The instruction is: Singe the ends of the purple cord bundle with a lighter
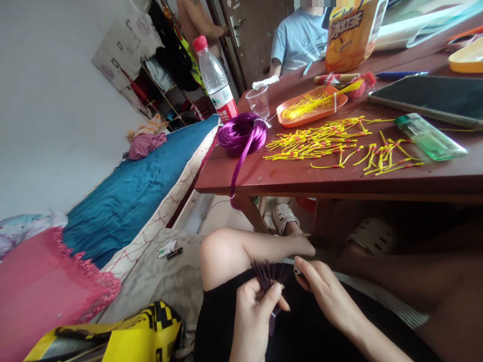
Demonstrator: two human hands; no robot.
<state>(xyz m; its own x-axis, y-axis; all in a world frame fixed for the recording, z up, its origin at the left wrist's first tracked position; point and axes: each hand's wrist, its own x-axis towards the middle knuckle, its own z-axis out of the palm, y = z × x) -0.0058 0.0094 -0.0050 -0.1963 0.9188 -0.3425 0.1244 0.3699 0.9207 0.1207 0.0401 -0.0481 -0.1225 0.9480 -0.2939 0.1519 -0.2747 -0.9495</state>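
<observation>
I have the left hand (256,306) pinching a fanned, wiry purple bundle (265,272) over the lap (219,322), its middle hidden. The right hand (320,286) curls inward; whether it grips anything I can't tell. Farther off, a glossy coil (239,138) tops the table (290,178).

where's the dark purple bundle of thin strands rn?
Head view, bottom centre: the dark purple bundle is pinched in the left hand, over the black-clothed lap, left of the right hand.

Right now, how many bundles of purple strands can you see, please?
2: a coil on the table, its loose end hanging over the edge, and a dark bunch in the left hand. Others may be hidden.
</observation>
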